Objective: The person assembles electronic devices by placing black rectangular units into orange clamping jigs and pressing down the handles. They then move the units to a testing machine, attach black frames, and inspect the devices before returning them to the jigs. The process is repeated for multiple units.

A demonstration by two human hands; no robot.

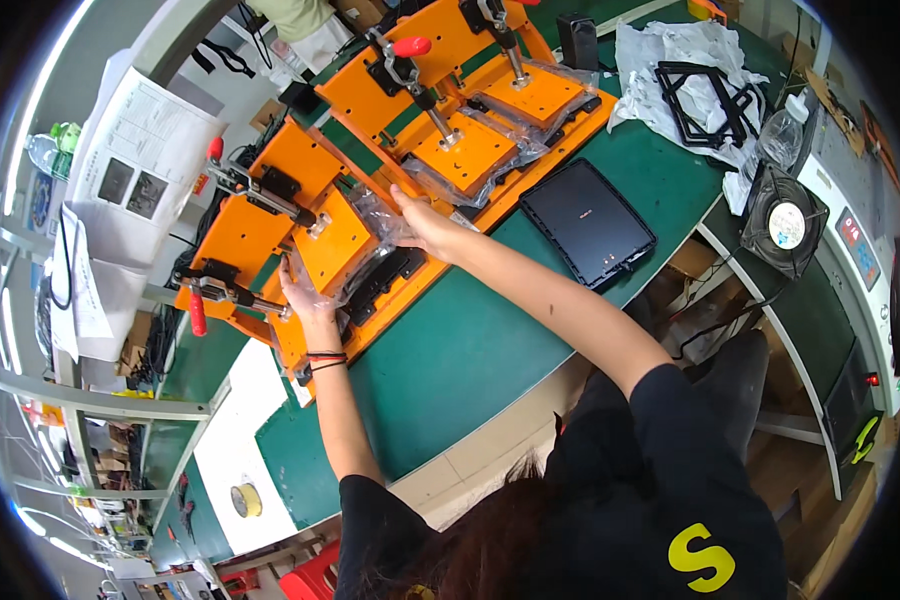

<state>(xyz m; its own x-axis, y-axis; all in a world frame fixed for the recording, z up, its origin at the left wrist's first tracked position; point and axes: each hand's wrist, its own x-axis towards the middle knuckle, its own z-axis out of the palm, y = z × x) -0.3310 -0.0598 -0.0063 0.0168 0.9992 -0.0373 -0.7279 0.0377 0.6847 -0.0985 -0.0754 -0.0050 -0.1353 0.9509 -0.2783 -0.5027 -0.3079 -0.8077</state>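
1. Two hands, left hand (307, 298) and right hand (430, 228), flank the orange pressure plate (332, 252) in the leftmost clamping fixture (240, 232), seemingly steadying it; whether either grips the clear film (378, 218) cannot be told.
2. Black tablet-like panel (590, 222) lies right, apparently set aside from the clamps.
3. Toggle clamps (282, 205) restrict far-side reach; more room lies along the green bench's (420, 400) near edge.

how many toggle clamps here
4: first clamp at top edge, second clamp left of it, third clamp above the left hand, fourth clamp left of that hand; others may be hidden.
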